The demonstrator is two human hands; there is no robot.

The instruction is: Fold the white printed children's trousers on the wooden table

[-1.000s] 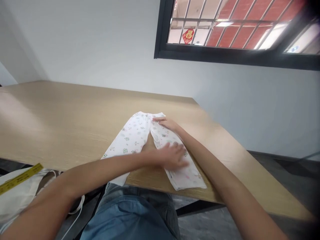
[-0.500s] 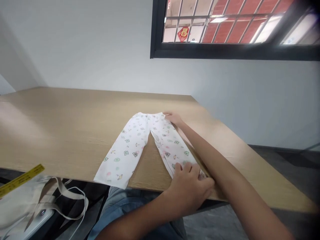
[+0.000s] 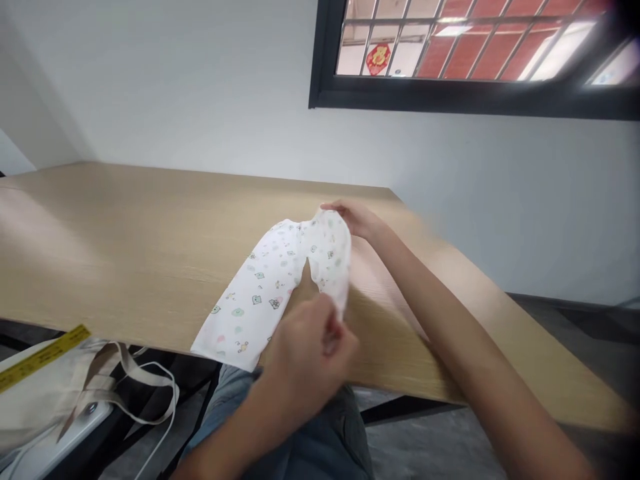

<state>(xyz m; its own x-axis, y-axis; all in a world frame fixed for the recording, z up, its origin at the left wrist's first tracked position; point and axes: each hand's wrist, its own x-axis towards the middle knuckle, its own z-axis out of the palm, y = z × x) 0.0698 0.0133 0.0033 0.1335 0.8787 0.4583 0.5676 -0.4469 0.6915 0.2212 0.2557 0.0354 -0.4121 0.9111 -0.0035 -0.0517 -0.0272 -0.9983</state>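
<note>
White children's pants (image 3: 260, 287) with small printed animals and coloured spots lie on the wooden table, waistband away from me. My right hand (image 3: 353, 219) pinches the right corner of the waistband and holds it a little above the table. Closed and somewhat blurred, my left hand (image 3: 313, 347) grips the lower part of the right leg, lifted and drawn in toward the other leg. That leg's hem is hidden behind my left hand. The left leg stays flat, its hem at the table's near edge.
The table (image 3: 150, 240) reaches back to a pale wall with a barred window (image 3: 450, 47). At lower left are a cream bag (image 3: 45, 380) with straps, a yellow strip (image 3: 45, 357) and a white cable. My legs are below the near edge.
My left hand has moved left and lifted the right leg of the pants inward. My right hand has raised its waistband corner slightly. The view has shifted a little.
</note>
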